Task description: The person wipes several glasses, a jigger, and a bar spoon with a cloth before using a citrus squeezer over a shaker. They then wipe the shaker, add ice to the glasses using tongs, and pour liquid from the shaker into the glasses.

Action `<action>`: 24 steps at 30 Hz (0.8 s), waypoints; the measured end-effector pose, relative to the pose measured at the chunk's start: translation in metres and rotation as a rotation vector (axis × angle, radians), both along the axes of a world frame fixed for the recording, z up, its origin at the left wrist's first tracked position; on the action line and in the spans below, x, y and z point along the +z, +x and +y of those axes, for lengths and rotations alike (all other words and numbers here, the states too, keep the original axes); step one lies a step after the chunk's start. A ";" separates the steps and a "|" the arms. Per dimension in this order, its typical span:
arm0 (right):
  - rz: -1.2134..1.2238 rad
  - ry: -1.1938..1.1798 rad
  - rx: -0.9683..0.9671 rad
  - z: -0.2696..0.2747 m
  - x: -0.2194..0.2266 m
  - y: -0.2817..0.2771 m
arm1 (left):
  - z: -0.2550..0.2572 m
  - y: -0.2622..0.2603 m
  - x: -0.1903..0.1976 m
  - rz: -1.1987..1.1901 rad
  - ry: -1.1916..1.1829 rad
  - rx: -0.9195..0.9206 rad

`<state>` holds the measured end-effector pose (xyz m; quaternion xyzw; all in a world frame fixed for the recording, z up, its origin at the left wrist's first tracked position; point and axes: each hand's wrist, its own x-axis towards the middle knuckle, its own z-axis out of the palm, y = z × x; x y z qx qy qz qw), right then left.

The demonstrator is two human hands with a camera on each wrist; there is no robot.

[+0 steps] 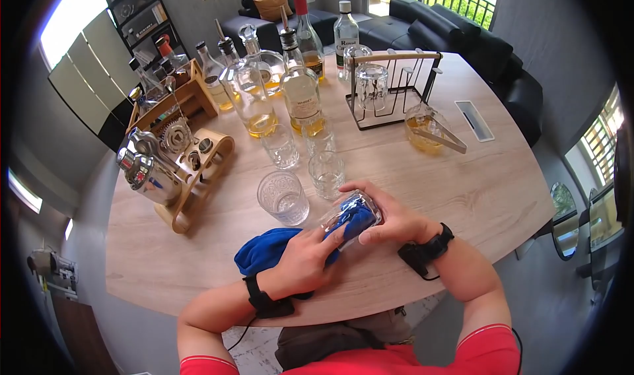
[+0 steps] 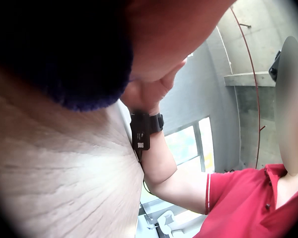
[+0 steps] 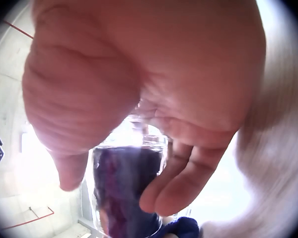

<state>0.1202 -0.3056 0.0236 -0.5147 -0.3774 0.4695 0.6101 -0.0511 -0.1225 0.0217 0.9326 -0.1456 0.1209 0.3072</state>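
Observation:
A clear glass (image 1: 371,205) lies tilted on its side above the table's near part, with blue cloth stuffed inside. My right hand (image 1: 401,220) grips it around the base end; in the right wrist view the thumb and fingers of the right hand (image 3: 144,84) stand on either side of the glass (image 3: 126,191). At its mouth, my left hand (image 1: 305,261) holds the cloth, fingers reaching toward the inside. The rest of the blue cloth (image 1: 264,251) drapes onto the table to the left. In the left wrist view the cloth (image 2: 97,94) is dark and close.
Just beyond the hands stand a patterned glass (image 1: 283,198) and several other glasses (image 1: 327,175). Farther back are several bottles (image 1: 302,94), a black rack (image 1: 389,121) with glasses, and a jar (image 1: 424,129) with tongs. A wooden stand (image 1: 214,167) with a shaker (image 1: 150,177) is at left.

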 end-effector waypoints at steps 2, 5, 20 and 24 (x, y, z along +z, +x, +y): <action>-0.020 0.155 -0.024 0.000 0.000 -0.001 | 0.000 -0.001 0.005 0.011 -0.073 -0.009; -0.004 0.123 0.037 -0.004 0.008 0.001 | 0.003 -0.003 0.005 0.094 -0.207 -0.097; -0.048 0.067 -0.058 -0.001 0.007 -0.003 | -0.001 0.001 0.004 -0.071 0.130 -0.009; 0.031 -0.055 -0.114 -0.003 0.006 0.000 | 0.004 0.003 0.008 -0.090 0.149 -0.014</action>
